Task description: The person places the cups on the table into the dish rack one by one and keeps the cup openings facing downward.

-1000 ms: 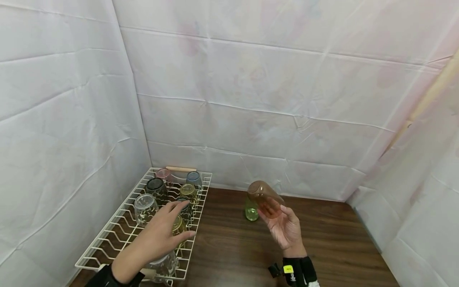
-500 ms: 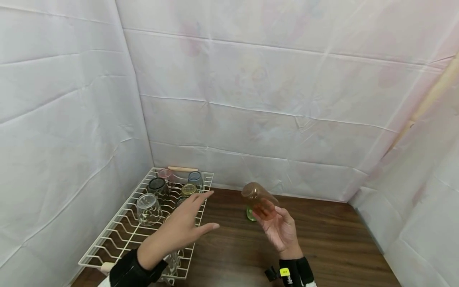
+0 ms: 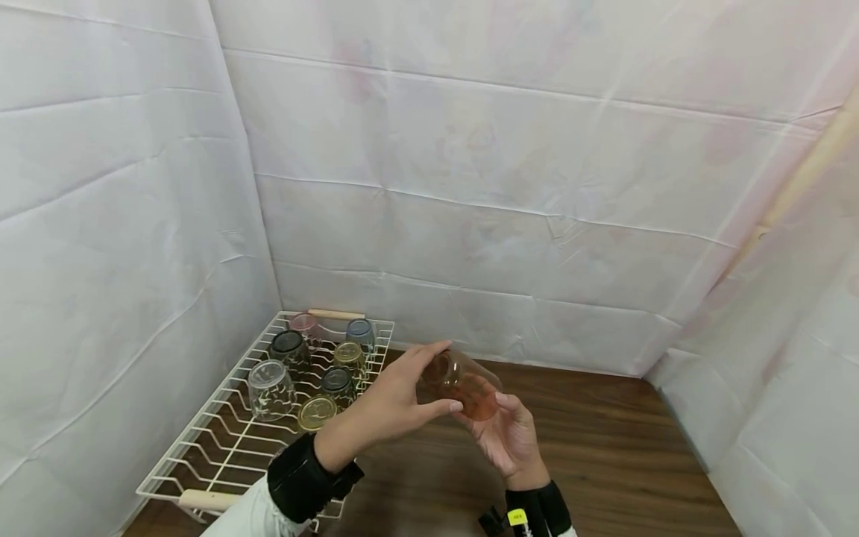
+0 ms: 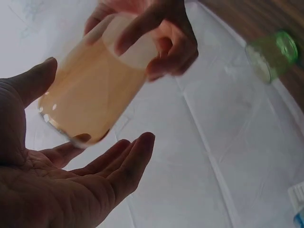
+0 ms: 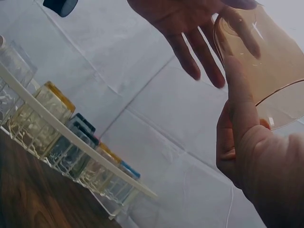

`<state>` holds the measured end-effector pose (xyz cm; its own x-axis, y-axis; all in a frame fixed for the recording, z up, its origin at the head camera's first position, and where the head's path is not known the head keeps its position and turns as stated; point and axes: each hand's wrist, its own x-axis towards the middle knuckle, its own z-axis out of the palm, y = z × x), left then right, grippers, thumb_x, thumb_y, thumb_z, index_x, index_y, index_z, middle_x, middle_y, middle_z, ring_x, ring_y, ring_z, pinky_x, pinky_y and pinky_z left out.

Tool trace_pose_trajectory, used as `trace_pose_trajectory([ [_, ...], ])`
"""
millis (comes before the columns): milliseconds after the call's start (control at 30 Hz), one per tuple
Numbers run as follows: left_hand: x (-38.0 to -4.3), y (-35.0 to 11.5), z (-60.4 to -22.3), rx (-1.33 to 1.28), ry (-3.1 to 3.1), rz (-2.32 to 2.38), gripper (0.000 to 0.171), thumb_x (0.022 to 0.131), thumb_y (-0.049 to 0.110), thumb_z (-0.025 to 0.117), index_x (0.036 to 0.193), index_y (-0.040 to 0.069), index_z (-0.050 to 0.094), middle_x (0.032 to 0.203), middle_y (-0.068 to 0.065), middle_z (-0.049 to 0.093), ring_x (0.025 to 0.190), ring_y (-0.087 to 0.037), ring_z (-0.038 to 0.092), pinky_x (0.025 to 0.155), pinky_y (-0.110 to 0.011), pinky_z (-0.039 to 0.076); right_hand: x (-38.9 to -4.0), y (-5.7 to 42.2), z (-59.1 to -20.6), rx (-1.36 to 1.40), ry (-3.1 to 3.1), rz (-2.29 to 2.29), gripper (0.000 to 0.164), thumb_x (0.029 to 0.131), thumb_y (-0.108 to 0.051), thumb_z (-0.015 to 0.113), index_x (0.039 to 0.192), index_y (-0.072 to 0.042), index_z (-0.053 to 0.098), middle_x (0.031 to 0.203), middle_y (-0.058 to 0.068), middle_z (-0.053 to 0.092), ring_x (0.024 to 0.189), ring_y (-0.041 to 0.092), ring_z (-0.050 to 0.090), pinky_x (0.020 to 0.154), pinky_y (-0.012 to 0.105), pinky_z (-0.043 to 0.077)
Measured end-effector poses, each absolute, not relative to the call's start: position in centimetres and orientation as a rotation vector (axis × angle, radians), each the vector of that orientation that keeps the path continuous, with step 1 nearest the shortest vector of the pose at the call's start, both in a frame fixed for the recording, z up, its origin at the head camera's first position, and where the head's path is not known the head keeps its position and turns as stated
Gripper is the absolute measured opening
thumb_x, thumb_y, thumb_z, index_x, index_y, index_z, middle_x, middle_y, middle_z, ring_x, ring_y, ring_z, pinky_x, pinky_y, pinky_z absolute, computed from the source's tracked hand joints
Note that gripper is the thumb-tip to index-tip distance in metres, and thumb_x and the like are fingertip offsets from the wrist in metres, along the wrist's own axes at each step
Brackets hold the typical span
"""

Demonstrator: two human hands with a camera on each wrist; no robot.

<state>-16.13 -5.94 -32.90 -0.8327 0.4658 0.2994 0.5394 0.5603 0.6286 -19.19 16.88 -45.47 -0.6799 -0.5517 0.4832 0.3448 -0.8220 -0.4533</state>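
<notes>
My right hand [image 3: 510,440] grips a tinted amber drinking glass [image 3: 463,384] near its rim, thumb on one side and fingers on the other. The glass is held tilted above the table, its base towards the left. At that base end is my left hand [image 3: 392,395], thumb and fingers spread around it. In the left wrist view the left thumb lies close to the glass [image 4: 95,90] and one finger reaches behind its base; whether they touch is unclear. A green glass [image 4: 271,56] on the table shows in the left wrist view and is hidden in the head view.
A white wire rack [image 3: 208,403] stands at the left with several upside-down glasses, among them a clear one [image 3: 271,388], a dark one [image 3: 290,349] and a yellow one [image 3: 317,412]. White sheets [image 3: 470,186] enclose the brown wooden table [image 3: 604,432].
My left hand has moved right from above the rack to the base of the amber glass. The right hand has brought the glass left and slightly down.
</notes>
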Motion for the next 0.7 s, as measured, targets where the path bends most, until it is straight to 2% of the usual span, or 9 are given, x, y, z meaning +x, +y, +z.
trace_pose_trajectory([
  [100, -16.03, -5.83, -33.12, -0.898, -2.652, -1.156, 0.084, 0.093, 0.033, 0.085, 0.163, 0.015, 0.042, 0.143, -0.005, 0.062, 0.115, -0.016, 0.064, 0.098, -0.038, 0.057, -19.04, 16.66, -45.26, -0.873, 0.433, -2.438, 0.046, 0.112, -0.014, 0.030, 0.151, -0.003, 0.051, 0.147, 0.011, 0.059, 0.134, 0.023, 0.059, 0.116, 0.032, 0.053],
  [167, -15.94, -5.85, -33.17, -0.910, -2.633, -1.186, 0.084, 0.093, 0.032, 0.086, 0.163, 0.016, 0.042, 0.141, -0.003, 0.063, 0.112, -0.015, 0.064, 0.096, -0.038, 0.057, -18.90, 16.64, -45.12, -0.882, 0.435, -2.436, 0.045, 0.112, -0.014, 0.030, 0.151, -0.003, 0.050, 0.147, 0.011, 0.059, 0.135, 0.023, 0.059, 0.116, 0.032, 0.053],
  [367, -15.61, -6.27, -33.17, -0.899, -2.633, -1.281, 0.083, 0.093, 0.031, 0.086, 0.163, 0.020, 0.043, 0.139, 0.002, 0.063, 0.114, -0.012, 0.066, 0.099, -0.038, 0.058, -18.54, 16.40, -44.75, -0.849, 0.478, -2.424, 0.044, 0.111, -0.014, 0.031, 0.150, -0.004, 0.050, 0.145, 0.011, 0.057, 0.133, 0.022, 0.059, 0.115, 0.032, 0.055],
  [700, -15.45, -6.62, -33.33, -0.918, -2.596, -1.270, 0.083, 0.092, 0.031, 0.086, 0.162, 0.017, 0.044, 0.134, 0.001, 0.065, 0.113, -0.013, 0.066, 0.098, -0.036, 0.059, -18.39, 16.04, -44.87, -0.780, 0.503, -2.423, 0.043, 0.111, -0.017, 0.032, 0.149, -0.006, 0.051, 0.142, 0.010, 0.057, 0.129, 0.021, 0.061, 0.113, 0.032, 0.056],
])
